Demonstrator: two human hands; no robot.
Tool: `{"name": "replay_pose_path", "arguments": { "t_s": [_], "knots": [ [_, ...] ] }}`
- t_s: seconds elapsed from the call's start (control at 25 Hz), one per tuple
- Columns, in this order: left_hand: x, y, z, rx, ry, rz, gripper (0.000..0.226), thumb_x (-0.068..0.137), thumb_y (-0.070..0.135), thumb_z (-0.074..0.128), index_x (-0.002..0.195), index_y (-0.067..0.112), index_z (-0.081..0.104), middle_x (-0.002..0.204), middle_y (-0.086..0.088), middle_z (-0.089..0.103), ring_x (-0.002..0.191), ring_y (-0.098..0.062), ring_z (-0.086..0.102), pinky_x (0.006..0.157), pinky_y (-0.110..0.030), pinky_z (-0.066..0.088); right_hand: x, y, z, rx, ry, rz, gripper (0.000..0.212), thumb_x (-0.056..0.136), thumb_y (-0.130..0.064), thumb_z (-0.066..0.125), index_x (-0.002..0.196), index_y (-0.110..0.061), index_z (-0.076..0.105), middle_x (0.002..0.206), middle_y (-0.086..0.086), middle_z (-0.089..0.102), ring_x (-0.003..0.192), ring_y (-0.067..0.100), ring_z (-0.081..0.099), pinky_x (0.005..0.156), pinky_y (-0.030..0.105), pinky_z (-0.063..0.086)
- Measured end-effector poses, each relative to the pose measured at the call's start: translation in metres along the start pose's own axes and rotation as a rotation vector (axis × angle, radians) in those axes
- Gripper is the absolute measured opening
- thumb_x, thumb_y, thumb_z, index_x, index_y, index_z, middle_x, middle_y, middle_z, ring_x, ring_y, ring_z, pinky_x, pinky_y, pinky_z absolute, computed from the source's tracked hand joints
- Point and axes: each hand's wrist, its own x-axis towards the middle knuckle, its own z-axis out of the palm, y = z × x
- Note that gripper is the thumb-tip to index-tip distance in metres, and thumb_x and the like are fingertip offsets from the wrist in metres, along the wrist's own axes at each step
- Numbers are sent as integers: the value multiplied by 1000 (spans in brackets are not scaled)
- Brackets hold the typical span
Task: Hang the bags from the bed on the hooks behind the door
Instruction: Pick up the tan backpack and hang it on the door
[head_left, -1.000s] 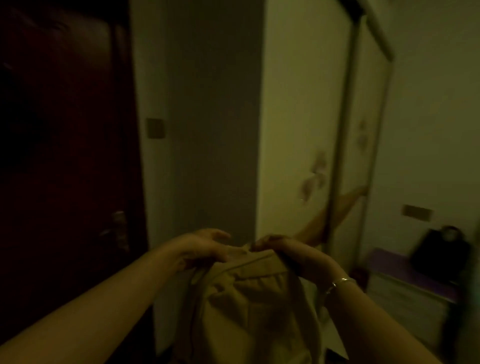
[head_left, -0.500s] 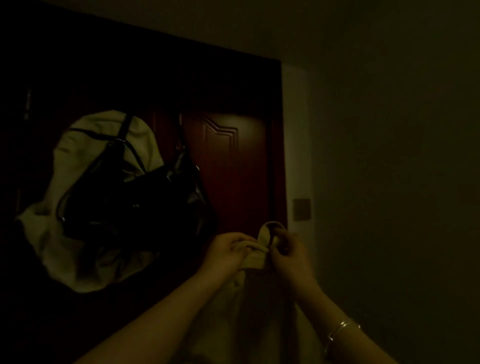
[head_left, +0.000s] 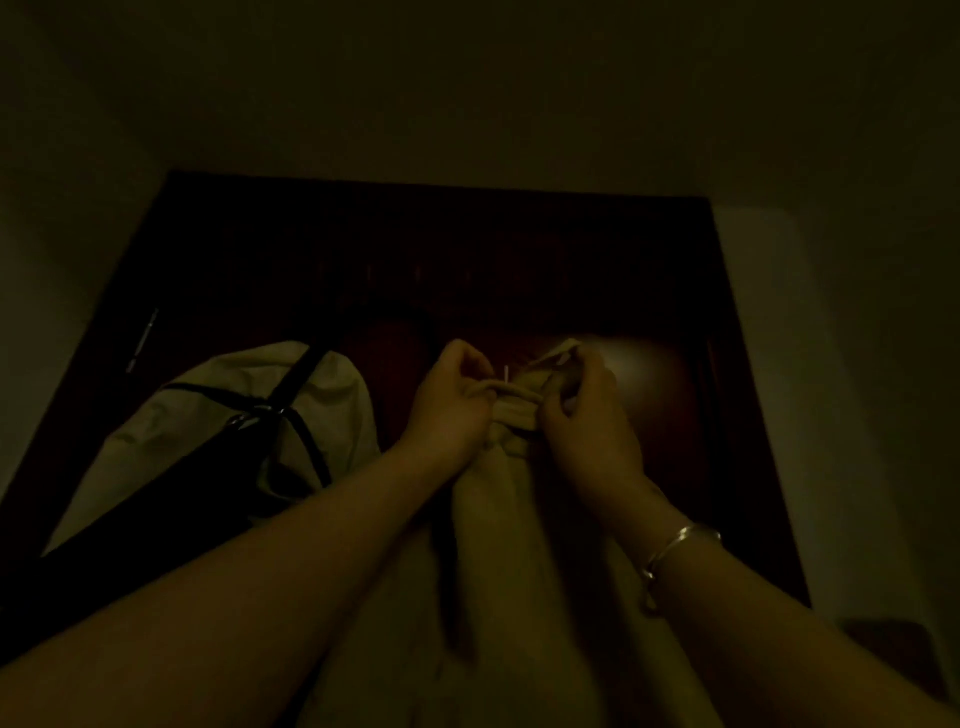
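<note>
In dim light I hold a beige bag (head_left: 498, 519) up against the dark red door (head_left: 649, 291). My left hand (head_left: 449, 400) and my right hand (head_left: 584, 410) both grip its top loop, raised high on the door. A thin pale hook tip (head_left: 506, 372) shows between my hands, just above the loop. Whether the loop sits on the hook I cannot tell. To the left a black bag (head_left: 171, 499) with thin straps hangs over a white bag (head_left: 332, 400) on the same door.
The pale wall (head_left: 831, 364) runs along the door's right side, and the ceiling (head_left: 467, 78) fills the top of the view. A metal hinge or bar (head_left: 141, 340) glints at the door's left edge. A silver bangle (head_left: 670, 556) circles my right wrist.
My view has swung from the wardrobe to the door and tilted upward. Both hands have lifted the beige bag's loop higher, up near the hook.
</note>
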Motion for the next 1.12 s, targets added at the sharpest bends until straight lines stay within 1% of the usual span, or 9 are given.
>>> {"name": "replay_pose_path", "arguments": {
  "t_s": [0.12, 0.24, 0.32, 0.56, 0.68, 0.76, 0.84, 1.0, 1.12],
  "knots": [
    [68, -2, 4, 49, 59, 102, 27, 87, -11, 41, 95, 9, 57, 77, -9, 57, 53, -19, 48, 36, -14, 37, 75, 11, 29, 71, 21, -82, 48, 92, -26, 43, 138, -26, 31, 128, 10, 56, 108, 32, 60, 82, 41, 49],
    [107, -12, 11, 35, -1, 134, 46, 85, -19, 35, 113, 0, 65, 110, -25, 67, 85, -40, 63, 71, -39, 50, 120, 27, 50, 122, -39, -102, 45, 91, -23, 44, 135, -28, 35, 117, 16, 61, 93, 29, 62, 65, 31, 40],
    [127, -29, 14, 52, -31, 116, 51, 84, -21, 34, 116, 3, 66, 114, -28, 66, 98, -50, 61, 80, -48, 47, 140, 40, 61, 119, -84, -87, 47, 89, -19, 46, 134, -29, 36, 114, 16, 62, 83, 23, 58, 60, 28, 38],
    [177, -57, 18, 106, -84, 88, 47, 88, -14, 41, 122, 9, 63, 121, -26, 64, 101, -38, 61, 98, -56, 46, 184, 53, 79, 50, -164, -69, 57, 79, -14, 48, 131, -34, 37, 112, 11, 60, 82, 30, 62, 60, 33, 44],
    [190, -62, 18, 447, -150, 143, 56, 89, 9, 49, 141, 28, 40, 141, -13, 50, 116, -32, 57, 95, -47, 52, 197, 54, 94, -35, -167, -133, 54, 78, -12, 49, 127, -34, 42, 117, 9, 60, 93, 32, 63, 69, 39, 50],
    [195, -64, 22, 898, -98, 199, 67, 89, 31, 52, 147, 39, 19, 147, -11, 39, 121, -34, 51, 83, -37, 49, 202, 55, 103, -90, -129, -200, 48, 78, -19, 54, 122, -35, 45, 119, 6, 61, 99, 30, 62, 74, 39, 51],
    [199, -66, 27, 1080, -43, 220, 72, 88, 47, 48, 148, 40, 8, 148, -14, 33, 119, -37, 50, 72, -37, 42, 204, 57, 109, -117, -110, -227, 44, 78, -26, 56, 119, -36, 47, 119, 4, 60, 100, 30, 62, 76, 40, 52],
    [194, -82, 22, 682, -103, 183, 64, 85, 41, 44, 146, 40, 22, 146, -9, 42, 117, -33, 54, 87, -42, 51, 205, 68, 108, 16, -79, -76, 39, 80, -19, 57, 118, -17, 47, 86, 0, 56, 72, 18, 55, 57, 27, 39],
    [176, -91, 17, 617, -111, 191, 82, 61, 50, 32, 143, 42, 29, 148, -4, 42, 125, -25, 50, 100, -45, 47, 199, 75, 109, -21, -50, -34, 30, 79, -16, 55, 108, -9, 51, 76, -1, 49, 65, 17, 49, 50, 26, 30]
  ]
}}
